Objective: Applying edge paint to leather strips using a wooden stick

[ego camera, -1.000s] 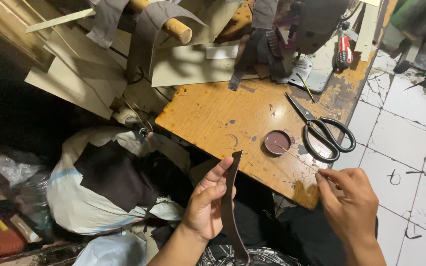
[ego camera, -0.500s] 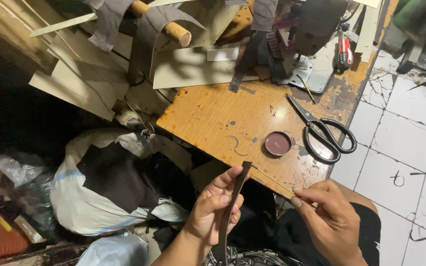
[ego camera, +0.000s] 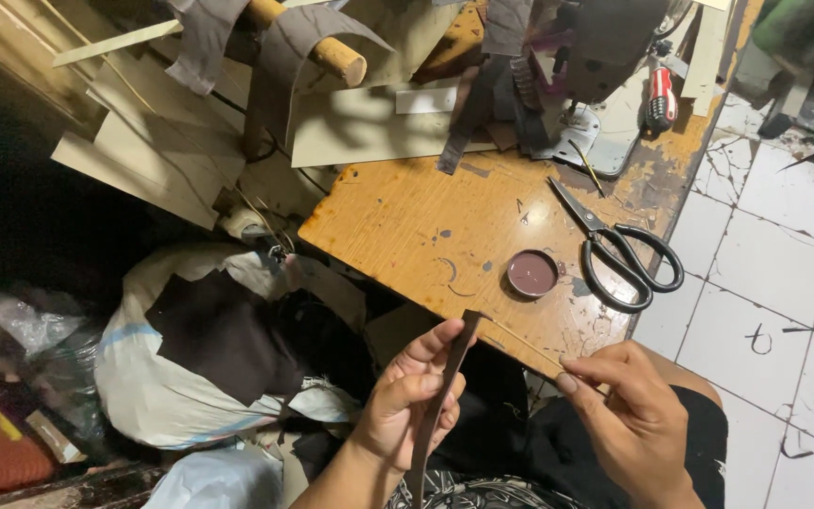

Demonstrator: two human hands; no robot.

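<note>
Brown strap (ego camera: 437, 401) sits pinched in the left hand (ego camera: 407, 401); the right hand (ego camera: 628, 415), apart from it, pinches a thin thread (ego camera: 520, 339) beside the table (ego camera: 407, 226).

My left hand (ego camera: 407, 405) pinches a long dark leather strip (ego camera: 440, 401), its top end just off the near edge of the wooden surface (ego camera: 426, 217). My right hand (ego camera: 633, 424), just right of the strip, pinches a thin stick (ego camera: 520, 341) whose far end touches the strip's top. On the surface beyond the strip lies a small round tin (ego camera: 531, 273) of dark paste, with black-handled scissors (ego camera: 619, 250) just right of the tin. A white sack (ego camera: 157, 396) with a dark scrap on it lies left of the strip.
</note>
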